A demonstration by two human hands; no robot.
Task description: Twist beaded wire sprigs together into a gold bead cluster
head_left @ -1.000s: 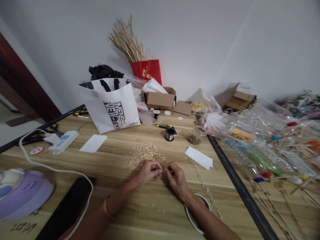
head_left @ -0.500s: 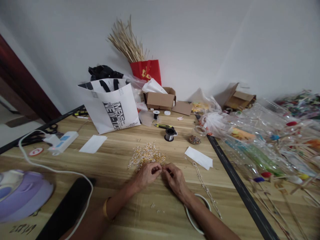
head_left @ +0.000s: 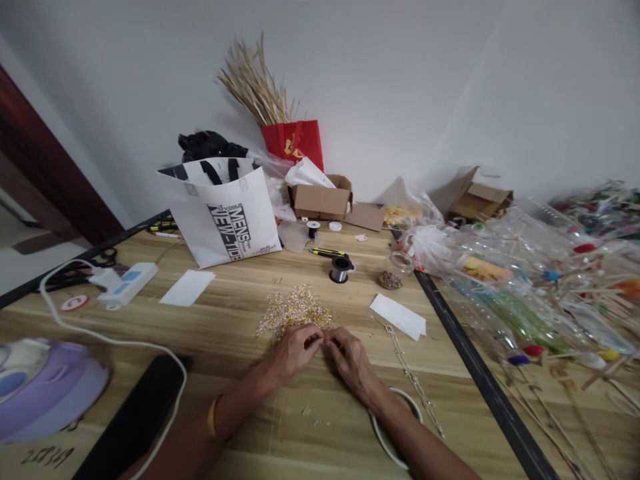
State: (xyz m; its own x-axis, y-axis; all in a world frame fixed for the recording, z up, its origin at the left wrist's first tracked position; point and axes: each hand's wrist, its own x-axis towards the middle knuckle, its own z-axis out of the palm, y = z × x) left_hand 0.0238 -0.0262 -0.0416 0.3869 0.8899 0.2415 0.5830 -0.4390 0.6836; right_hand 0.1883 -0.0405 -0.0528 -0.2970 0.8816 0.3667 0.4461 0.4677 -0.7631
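Both grips pinched, fingertips of left hand (head_left: 293, 348) and right hand (head_left: 351, 357) meeting at the near edge of the beaded cluster (head_left: 296, 311); whatever is nipped between them is too small to make out, probably a strand or wire end of that cluster. Cluster sits mid-counter (head_left: 240, 313), just beyond the knuckles, touching or nearly touching the left fingers. Handling call: light, loose, tangly, gold/clear beads on thin wire by the look of it. Likely springy and easy to snag or deform, and beads would scatter if a strand lets go. Best hold is a fingertip pinch on a single strand close to the work point, not a grab of the whole mass. Chain (head_left: 413, 381) lies on the counter just right of the right hand, running toward the near edge. White bowl (head_left: 380, 433) is partly under the right forearm. Wire spool (head_left: 340, 268) and small bead jar (head_left: 393, 273) are farther back, well apart from the hands. White paper slip (head_left: 399, 315) lies right of the cluster. A few loose beads (head_left: 315, 419) sit between the forearms.
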